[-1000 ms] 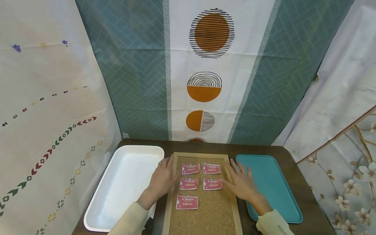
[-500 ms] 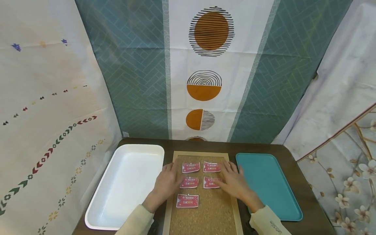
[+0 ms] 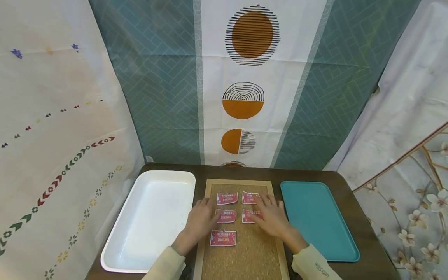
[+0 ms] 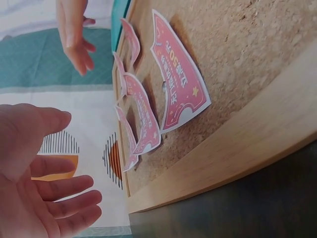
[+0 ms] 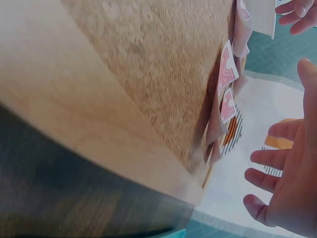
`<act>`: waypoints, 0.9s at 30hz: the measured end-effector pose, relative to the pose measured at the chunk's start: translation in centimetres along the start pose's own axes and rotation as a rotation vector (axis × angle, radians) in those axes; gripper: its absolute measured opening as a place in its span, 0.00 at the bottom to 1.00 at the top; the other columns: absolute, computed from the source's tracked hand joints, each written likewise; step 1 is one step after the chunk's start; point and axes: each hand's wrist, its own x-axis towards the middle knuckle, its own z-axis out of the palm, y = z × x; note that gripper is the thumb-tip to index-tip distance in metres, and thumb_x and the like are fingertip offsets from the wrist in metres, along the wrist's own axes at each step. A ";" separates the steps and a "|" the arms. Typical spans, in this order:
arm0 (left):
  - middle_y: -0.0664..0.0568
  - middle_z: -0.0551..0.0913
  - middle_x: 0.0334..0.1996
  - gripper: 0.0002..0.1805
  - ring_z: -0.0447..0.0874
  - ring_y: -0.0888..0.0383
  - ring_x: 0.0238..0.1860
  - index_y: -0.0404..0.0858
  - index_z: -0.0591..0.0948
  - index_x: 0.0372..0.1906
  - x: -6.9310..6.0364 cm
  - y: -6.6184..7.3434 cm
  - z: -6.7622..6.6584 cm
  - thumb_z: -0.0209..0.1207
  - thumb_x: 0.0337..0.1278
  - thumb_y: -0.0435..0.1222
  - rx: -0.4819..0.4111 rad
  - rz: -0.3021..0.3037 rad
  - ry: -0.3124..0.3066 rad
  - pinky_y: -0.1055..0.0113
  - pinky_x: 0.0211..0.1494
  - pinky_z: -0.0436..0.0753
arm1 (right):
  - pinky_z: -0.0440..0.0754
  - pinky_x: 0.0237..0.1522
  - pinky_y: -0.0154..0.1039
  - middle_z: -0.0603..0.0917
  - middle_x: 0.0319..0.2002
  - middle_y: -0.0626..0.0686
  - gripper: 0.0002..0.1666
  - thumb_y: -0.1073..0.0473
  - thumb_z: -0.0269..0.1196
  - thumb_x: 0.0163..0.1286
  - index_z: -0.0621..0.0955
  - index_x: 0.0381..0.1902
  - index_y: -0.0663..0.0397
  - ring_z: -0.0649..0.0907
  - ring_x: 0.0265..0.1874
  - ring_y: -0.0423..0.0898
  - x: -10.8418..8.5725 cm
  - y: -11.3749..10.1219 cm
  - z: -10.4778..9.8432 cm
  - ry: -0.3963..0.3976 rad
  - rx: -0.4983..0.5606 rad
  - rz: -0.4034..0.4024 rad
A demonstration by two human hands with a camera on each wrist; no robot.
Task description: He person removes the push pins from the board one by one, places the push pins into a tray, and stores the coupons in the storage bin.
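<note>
Pink coupons, among them one at the lower left [image 3: 223, 238], are pinned to a wood-framed cork board [image 3: 250, 254]. My left hand [image 3: 198, 221] hovers over the board's left edge, fingers apart and holding nothing; in the left wrist view the same hand [image 4: 47, 183] is clear of the coupons [image 4: 179, 74]. Over the board's right side hangs my right hand [image 3: 274, 218], partly covering the two right coupons in the head view. The right wrist view has this hand [image 5: 290, 168] raised off the cork with relaxed, spread fingers, beside the curling coupons [image 5: 227, 69].
A white tray [image 3: 147, 221] lies to the left of the board and a teal tray [image 3: 320, 221] to its right, both on a dark brown table [image 3: 210, 171]. Patterned cloths [image 3: 168, 85] hang behind and at both sides.
Both hands have moved inward over the board from its side edges, the right one now covering more of the right-hand coupons. The coupons stay where they were.
</note>
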 end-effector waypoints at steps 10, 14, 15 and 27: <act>0.38 0.88 0.46 0.24 0.84 0.50 0.40 0.32 0.84 0.58 -0.6 -0.2 0.8 0.72 0.63 0.43 -0.005 0.037 0.001 0.59 0.37 0.86 | 0.64 0.59 0.66 0.72 0.75 0.63 0.42 0.33 0.63 0.75 0.72 0.77 0.47 0.67 0.76 0.70 0.3 -1.0 1.2 -0.013 0.002 0.016; 0.37 0.89 0.47 0.23 0.86 0.47 0.42 0.32 0.86 0.55 -0.6 -0.2 1.0 0.73 0.62 0.43 0.017 0.064 0.034 0.56 0.41 0.88 | 0.64 0.57 0.65 0.74 0.74 0.62 0.42 0.34 0.63 0.75 0.71 0.78 0.45 0.69 0.74 0.67 0.3 -1.5 1.6 -0.011 0.007 -0.007; 0.38 0.89 0.46 0.23 0.86 0.47 0.42 0.32 0.86 0.55 -0.7 -0.2 1.1 0.73 0.62 0.43 0.018 0.064 0.035 0.55 0.42 0.88 | 0.64 0.57 0.65 0.74 0.73 0.61 0.41 0.34 0.63 0.75 0.72 0.78 0.45 0.69 0.73 0.67 0.3 -1.6 1.6 -0.011 0.010 -0.014; 0.37 0.88 0.46 0.22 0.87 0.46 0.43 0.30 0.85 0.57 -1.2 0.0 1.4 0.72 0.63 0.39 -0.029 0.032 -0.017 0.54 0.41 0.89 | 0.65 0.61 0.69 0.74 0.74 0.62 0.43 0.31 0.62 0.74 0.74 0.76 0.49 0.70 0.72 0.68 0.6 -3.3 1.9 -0.018 0.012 -0.043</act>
